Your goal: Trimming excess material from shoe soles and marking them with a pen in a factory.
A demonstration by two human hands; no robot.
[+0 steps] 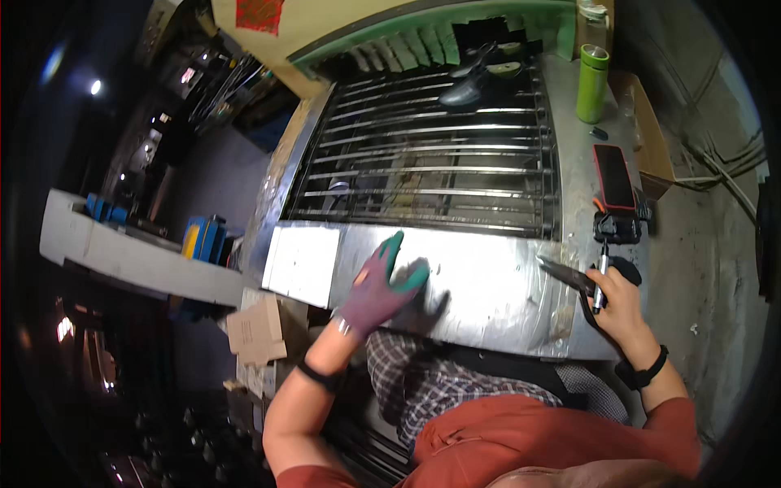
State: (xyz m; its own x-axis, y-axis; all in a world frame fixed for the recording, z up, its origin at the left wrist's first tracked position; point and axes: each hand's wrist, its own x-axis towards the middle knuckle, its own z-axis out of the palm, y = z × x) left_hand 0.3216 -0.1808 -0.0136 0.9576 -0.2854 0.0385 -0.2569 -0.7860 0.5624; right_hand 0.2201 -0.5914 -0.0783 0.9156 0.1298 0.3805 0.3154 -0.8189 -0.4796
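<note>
My left hand (382,285), in a mauve glove with green fingertips, is held over the bare metal tabletop (488,285); its fingers are spread and hold nothing. At the table's right side my bare right hand (622,305) is closed on a dark pointed tool (568,275), whose pale tip points left across the tabletop. Its exact kind I cannot make out. A silver-and-black marker pen (602,281) stands against the fingers of that hand; whether they grip it too is unclear. Black material shows behind the hand.
Beyond the tabletop lies a conveyor of metal rollers (431,171), with a dark shoe (464,93) at its far end. A white sheet (301,264) lies at left. Along the right edge are a red-cased phone (613,175) and a green bottle (592,85). Cardboard (256,329) sits lower left.
</note>
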